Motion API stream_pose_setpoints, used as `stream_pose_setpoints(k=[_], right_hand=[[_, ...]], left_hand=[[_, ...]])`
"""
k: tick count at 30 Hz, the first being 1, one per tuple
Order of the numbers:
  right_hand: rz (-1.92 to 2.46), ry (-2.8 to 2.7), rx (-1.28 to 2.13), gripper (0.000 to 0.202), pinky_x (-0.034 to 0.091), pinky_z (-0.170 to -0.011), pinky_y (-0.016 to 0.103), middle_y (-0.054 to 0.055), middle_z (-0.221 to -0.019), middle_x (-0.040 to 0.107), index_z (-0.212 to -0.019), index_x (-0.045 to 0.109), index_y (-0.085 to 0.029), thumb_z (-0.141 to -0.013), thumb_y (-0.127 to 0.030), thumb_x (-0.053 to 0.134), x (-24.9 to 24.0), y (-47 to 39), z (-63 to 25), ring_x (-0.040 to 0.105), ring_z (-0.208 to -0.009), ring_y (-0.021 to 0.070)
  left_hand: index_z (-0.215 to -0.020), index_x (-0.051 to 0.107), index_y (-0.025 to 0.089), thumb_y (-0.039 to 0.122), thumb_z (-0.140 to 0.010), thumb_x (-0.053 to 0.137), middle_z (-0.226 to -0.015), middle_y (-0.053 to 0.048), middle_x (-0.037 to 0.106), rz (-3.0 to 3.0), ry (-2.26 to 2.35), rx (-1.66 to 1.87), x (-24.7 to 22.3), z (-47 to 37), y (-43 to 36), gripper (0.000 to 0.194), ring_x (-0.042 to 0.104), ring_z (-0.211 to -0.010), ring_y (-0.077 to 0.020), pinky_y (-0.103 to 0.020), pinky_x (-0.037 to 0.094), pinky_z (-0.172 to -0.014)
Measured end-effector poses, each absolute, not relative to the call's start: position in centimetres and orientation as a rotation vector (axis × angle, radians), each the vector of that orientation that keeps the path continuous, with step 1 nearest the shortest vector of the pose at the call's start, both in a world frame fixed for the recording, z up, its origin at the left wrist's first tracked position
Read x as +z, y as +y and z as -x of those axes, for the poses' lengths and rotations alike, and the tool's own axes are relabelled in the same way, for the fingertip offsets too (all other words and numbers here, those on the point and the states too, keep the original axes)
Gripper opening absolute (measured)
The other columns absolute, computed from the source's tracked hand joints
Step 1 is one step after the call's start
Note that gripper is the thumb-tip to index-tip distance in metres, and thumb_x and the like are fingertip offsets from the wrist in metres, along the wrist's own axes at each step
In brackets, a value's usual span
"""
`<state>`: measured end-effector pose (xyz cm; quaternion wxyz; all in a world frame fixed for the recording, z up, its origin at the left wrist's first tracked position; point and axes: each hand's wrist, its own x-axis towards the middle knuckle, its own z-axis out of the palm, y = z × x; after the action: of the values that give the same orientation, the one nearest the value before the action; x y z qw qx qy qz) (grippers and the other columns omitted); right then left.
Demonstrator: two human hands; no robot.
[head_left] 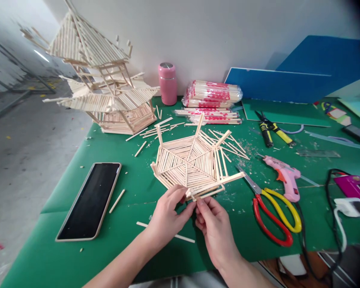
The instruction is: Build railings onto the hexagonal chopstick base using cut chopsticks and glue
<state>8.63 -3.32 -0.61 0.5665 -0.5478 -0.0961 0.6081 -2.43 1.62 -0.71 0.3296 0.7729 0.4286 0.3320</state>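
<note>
A six-sided frame of wooden sticks [183, 160] lies on the green table, with stick posts standing at its corners. At its near corner my left hand [169, 212] pinches the base of a post between thumb and fingers. My right hand [213, 224] is closed beside it, thumb and forefinger on the end of a thin wooden stick [210, 193] that runs along the near right edge. The two thumbs almost meet. Under my left wrist a loose stick [184, 239] lies on the table.
At the back left stands a stick pagoda [108, 88]. A phone [90, 202] lies left. Packs of sticks [213, 96] and a pink flask [167, 84] stand behind. To the right are scissors [270, 208], a glue gun [283, 174], pliers [271, 130] and black cable [302, 230].
</note>
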Motion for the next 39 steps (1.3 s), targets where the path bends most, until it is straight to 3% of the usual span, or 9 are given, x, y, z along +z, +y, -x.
stream_pose_setpoints(k=[16, 39], right_hand=[[1.305, -0.266, 1.423, 0.026, 0.021, -0.043, 0.020, -0.008, -0.051, 0.035, -0.062, 0.050, -0.017, -0.074, -0.036, 0.062, -1.0, -3.3, -8.6, 0.027, -0.046, 0.0047], [1.322, -0.163, 1.524, 0.025, 0.017, -0.041, 0.019, -0.010, -0.045, 0.033, -0.059, 0.050, -0.015, -0.063, -0.033, 0.067, 0.2, -2.0, -8.5, 0.023, -0.043, 0.0033]], left_hand=[[-0.075, 0.057, 0.016, 0.012, -0.075, 0.055, -0.075, -0.003, 0.058, -1.962, 1.109, 0.898, -0.6, 2.3, 1.8, 0.004, 0.054, -0.063, -0.0118, -0.023, 0.047, -0.058], [-0.075, 0.056, 0.016, 0.008, -0.075, 0.051, -0.074, -0.002, 0.056, -1.937, 1.075, 0.889, -0.4, 2.3, 1.9, 0.010, 0.055, -0.067, -0.0116, -0.021, 0.046, -0.061]])
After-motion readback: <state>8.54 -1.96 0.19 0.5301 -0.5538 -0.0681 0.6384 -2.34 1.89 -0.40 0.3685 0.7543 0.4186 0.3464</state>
